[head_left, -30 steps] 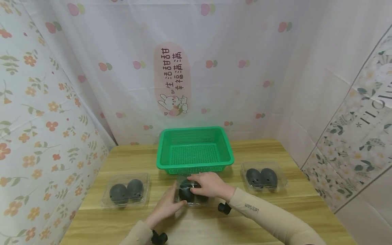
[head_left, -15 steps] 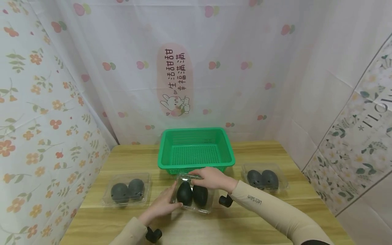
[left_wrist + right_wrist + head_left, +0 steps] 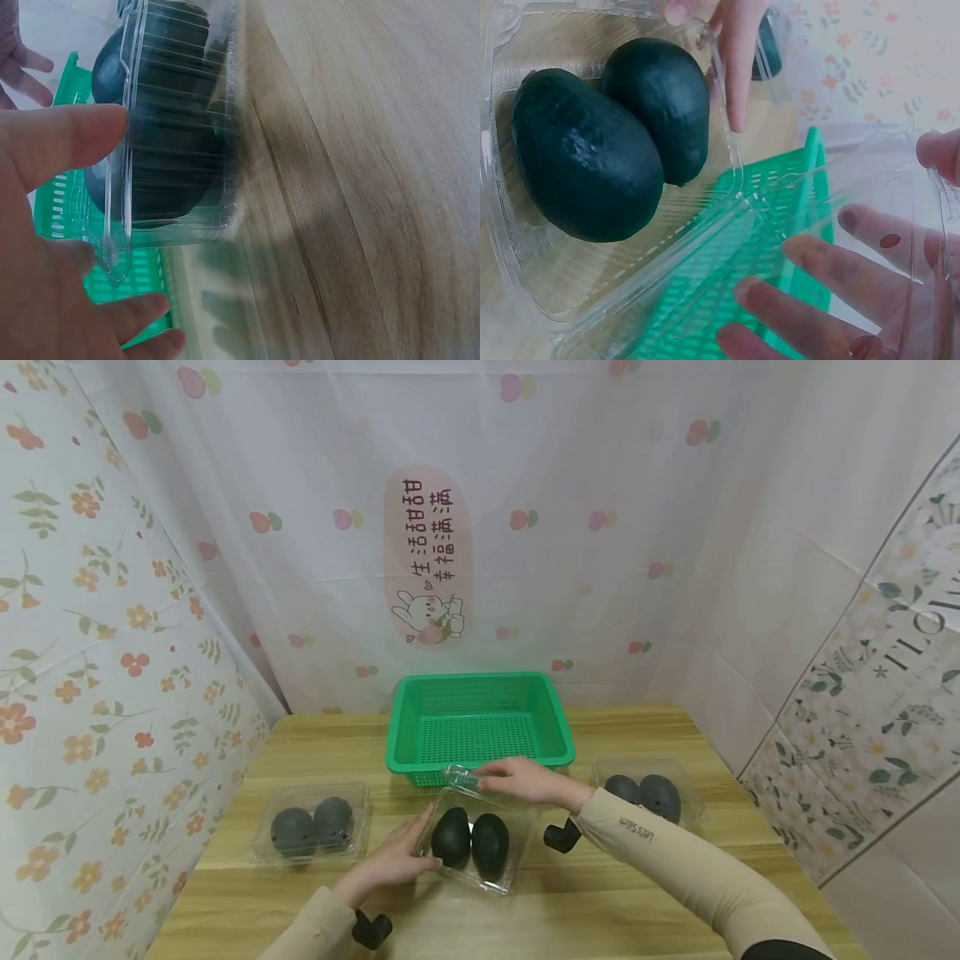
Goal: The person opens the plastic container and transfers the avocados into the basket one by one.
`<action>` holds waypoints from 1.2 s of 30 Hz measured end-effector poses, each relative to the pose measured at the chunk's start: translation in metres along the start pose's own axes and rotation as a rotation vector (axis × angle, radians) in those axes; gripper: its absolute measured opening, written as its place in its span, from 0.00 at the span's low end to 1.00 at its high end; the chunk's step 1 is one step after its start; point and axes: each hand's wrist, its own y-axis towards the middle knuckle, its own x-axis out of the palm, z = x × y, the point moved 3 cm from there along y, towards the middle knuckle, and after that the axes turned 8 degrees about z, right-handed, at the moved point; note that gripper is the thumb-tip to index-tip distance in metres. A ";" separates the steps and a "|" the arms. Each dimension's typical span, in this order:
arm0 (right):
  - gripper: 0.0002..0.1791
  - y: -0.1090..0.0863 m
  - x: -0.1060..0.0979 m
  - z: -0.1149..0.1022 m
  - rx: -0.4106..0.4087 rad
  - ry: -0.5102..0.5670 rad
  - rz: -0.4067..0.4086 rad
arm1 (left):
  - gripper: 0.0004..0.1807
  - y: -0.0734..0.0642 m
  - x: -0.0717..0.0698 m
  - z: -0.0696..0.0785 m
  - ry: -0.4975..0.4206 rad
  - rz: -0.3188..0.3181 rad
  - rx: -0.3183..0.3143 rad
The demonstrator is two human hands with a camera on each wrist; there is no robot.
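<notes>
In the head view a clear plastic clamshell box [image 3: 480, 878] stands before me with its lid raised. Two dark green avocado-like fruits [image 3: 585, 157] lie side by side in its base. My left hand [image 3: 393, 858] holds the base at its left side, the thumb at the rim in the left wrist view. My right hand [image 3: 528, 779] grips the clear lid [image 3: 870, 169]; in the right wrist view the thumb is at its edge and the other fingers show through the plastic.
A green plastic basket [image 3: 397, 727] stands at the back of the wooden table [image 3: 240, 910], behind the box. On the left sits another clear box [image 3: 258, 847] holding two dark round things, and on the right a similar box [image 3: 693, 789], partly hidden by my right forearm.
The box's lid has swung up toward the basket, uncovering the fruits. My right hand has moved up and slightly right with the lid; my left hand has moved slightly left and down at the base.
</notes>
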 end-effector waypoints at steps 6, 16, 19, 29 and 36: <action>0.27 -0.004 -0.006 0.002 0.051 0.065 0.004 | 0.49 -0.001 0.002 -0.003 0.004 -0.006 -0.003; 0.26 -0.013 -0.016 0.015 0.080 0.191 0.018 | 0.48 -0.003 -0.003 0.002 -0.020 0.044 -0.025; 0.26 -0.016 -0.016 0.021 0.119 0.272 0.009 | 0.47 -0.003 -0.001 0.000 -0.030 0.045 -0.064; 0.28 -0.030 -0.020 0.039 0.200 0.454 -0.029 | 0.42 -0.002 0.000 -0.007 -0.020 0.127 -0.143; 0.30 -0.043 -0.022 0.053 0.200 0.520 -0.021 | 0.41 0.001 0.001 -0.011 -0.003 0.186 -0.168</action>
